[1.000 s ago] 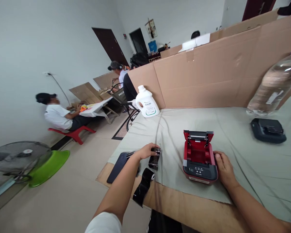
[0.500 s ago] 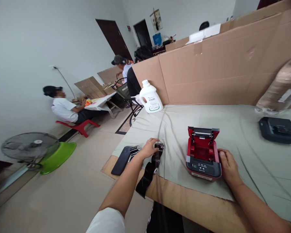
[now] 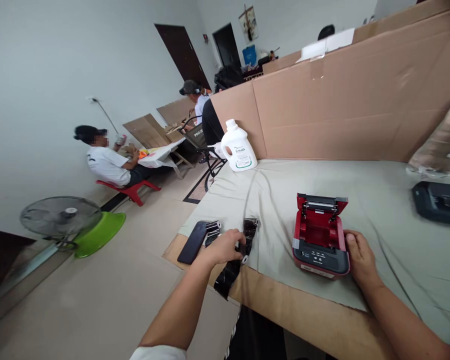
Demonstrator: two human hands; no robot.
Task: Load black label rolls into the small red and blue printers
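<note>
A small red and black printer (image 3: 320, 236) stands on the grey cloth with its lid up and its red bay bare. My right hand (image 3: 361, 259) rests against the printer's right side, steadying it. My left hand (image 3: 225, 247) is closed on the lower spool of a black ribbon (image 3: 243, 245) that lies near the table's front edge, its other spool farther back and a loose end hanging over the edge. A second ribbon roll (image 3: 212, 229) and a dark phone (image 3: 192, 242) lie just left of that hand.
A white detergent jug (image 3: 239, 152) stands at the far corner by a cardboard wall (image 3: 341, 105). A black device (image 3: 438, 202) and a clear bottle (image 3: 440, 147) sit at the right. On the floor, a fan (image 3: 60, 220) on a green base; several people sit beyond.
My left hand slid from the ribbon's upper spool toward me to its lower spool. The camera view shifted left. My right hand stayed on the printer.
</note>
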